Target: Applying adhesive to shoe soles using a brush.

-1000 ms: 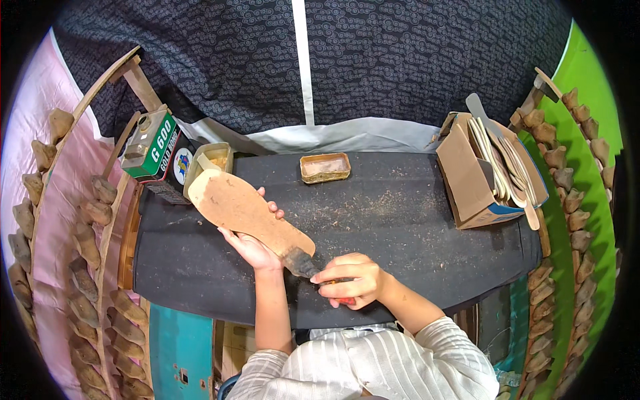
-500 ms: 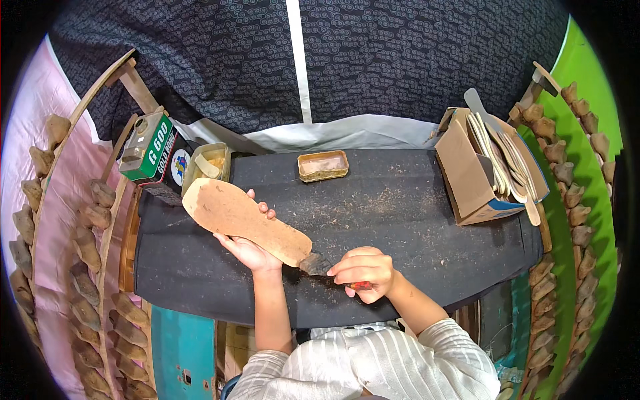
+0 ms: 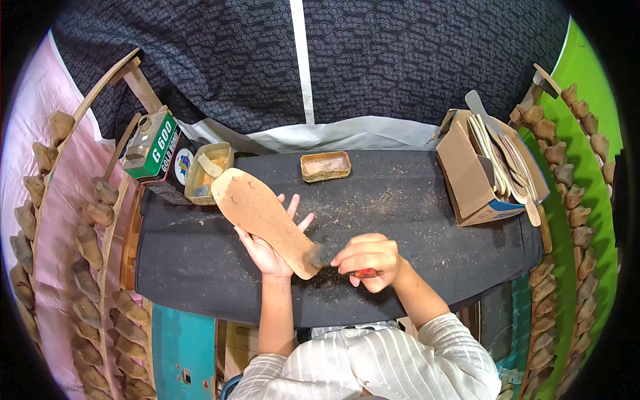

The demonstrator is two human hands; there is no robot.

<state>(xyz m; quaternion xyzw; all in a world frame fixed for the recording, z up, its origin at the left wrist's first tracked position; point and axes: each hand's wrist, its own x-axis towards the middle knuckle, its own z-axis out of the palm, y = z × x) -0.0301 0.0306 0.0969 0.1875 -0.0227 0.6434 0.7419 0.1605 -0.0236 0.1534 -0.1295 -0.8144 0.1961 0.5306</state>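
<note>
A tan shoe insole [image 3: 261, 215] with darker smudges rests tilted across my left hand [image 3: 274, 257]. The thumb lies along its near edge, and the fingers stick out past the far edge, spread apart. In my right hand [image 3: 369, 261] is a brush [image 3: 323, 255] with dark bristles and a bit of red handle showing below the fingers. Its bristles, slightly blurred, touch the lower right end of the insole. Both hands are above the dark cloth of the table [image 3: 400, 267].
A green and black metal can [image 3: 160, 157] and a tub [image 3: 200, 193] with a spatula stand at left. A small tray [image 3: 325, 167] sits at the back. The cardboard box [image 3: 460, 177] at right holds several insoles. Shoe lasts [image 3: 563, 173] line racks on both sides. Crumbs dot the cloth.
The insole has shifted right with my left hand and now slants more steeply. My left fingers have spread wider. My right hand has moved slightly right and up, the brush still at the insole's end.
</note>
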